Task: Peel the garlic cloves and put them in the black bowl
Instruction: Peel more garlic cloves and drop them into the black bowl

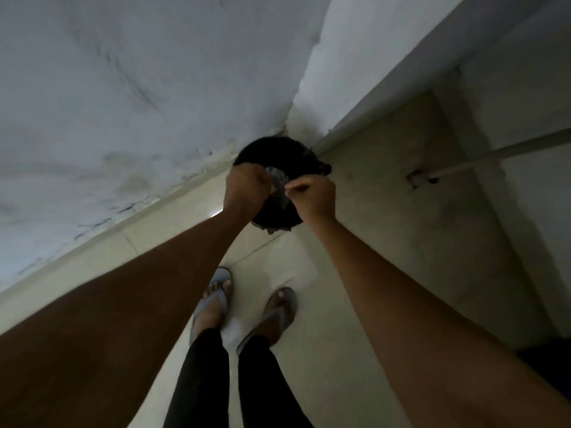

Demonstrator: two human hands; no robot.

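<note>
— Left hand (244, 183): curled over the near-left rim of the black bin (278, 156) in the floor corner, likely pinching scraps of skin. Hard to tell.

— Right hand (312, 196)?

— Close beside, pinching something pale and thin above the bin, probably to drop peel. No cloves or black bowl visible.

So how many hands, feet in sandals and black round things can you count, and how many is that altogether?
Hands: 2, the left hand and the right hand
Feet in sandals: 2, the left foot and the right foot
Black round container: 1
Total: 5
</note>
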